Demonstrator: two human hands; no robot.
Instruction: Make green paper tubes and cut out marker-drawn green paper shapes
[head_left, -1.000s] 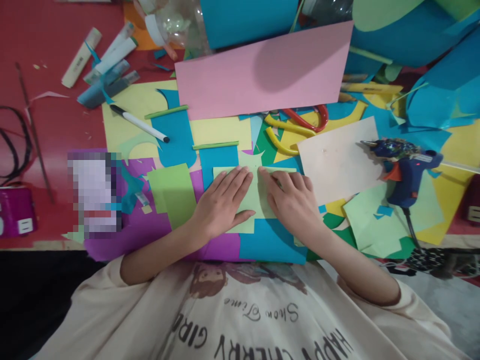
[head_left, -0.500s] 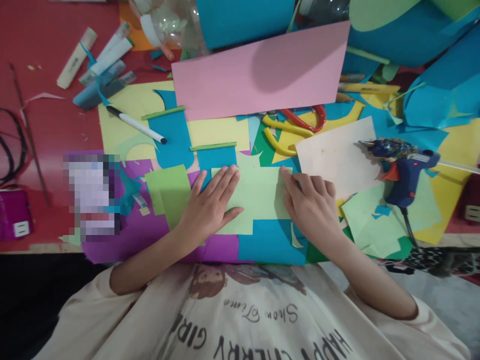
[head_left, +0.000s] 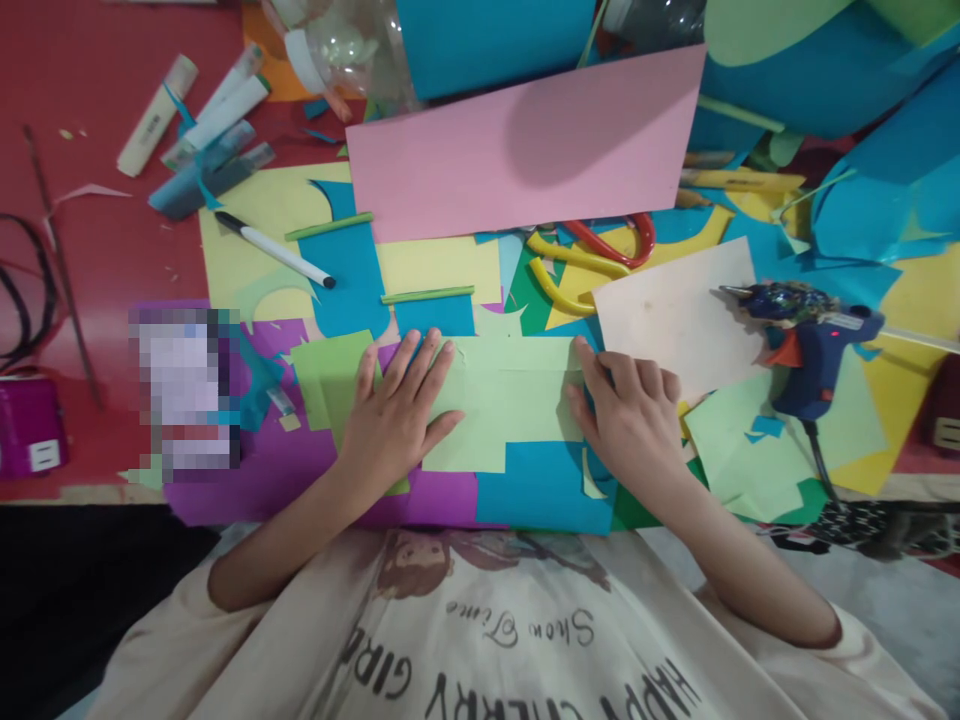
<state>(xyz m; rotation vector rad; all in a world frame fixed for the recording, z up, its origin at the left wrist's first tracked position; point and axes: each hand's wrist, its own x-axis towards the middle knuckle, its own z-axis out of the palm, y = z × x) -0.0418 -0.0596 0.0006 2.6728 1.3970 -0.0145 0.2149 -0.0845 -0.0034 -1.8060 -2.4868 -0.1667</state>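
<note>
A pale green sheet of paper (head_left: 517,395) lies flat before me, with a strip along its top edge that looks folded or layered. My left hand (head_left: 394,405) rests palm down with fingers spread over the sheet's left end, beside a brighter green piece of paper (head_left: 319,385). At the sheet's right end, my right hand (head_left: 630,415) has its index finger stretched to the top corner. Its thumb sits apart, close to the right edge, and the other fingers are curled. Blue paper (head_left: 547,490) shows below the sheet.
Right of my hands are a blue glue gun (head_left: 810,350) and cream paper (head_left: 667,310). Scissors with yellow handles (head_left: 570,290) and red handles (head_left: 645,240) lie beyond, below a pink sheet (head_left: 517,150). A black-and-white pen (head_left: 277,250), several markers (head_left: 157,115) and a blurred-out phone (head_left: 184,390) are left.
My left hand has slid left along the pale green sheet, uncovering more of it, and its fingers are spread wider. My right hand has shifted slightly right, still at the right end.
</note>
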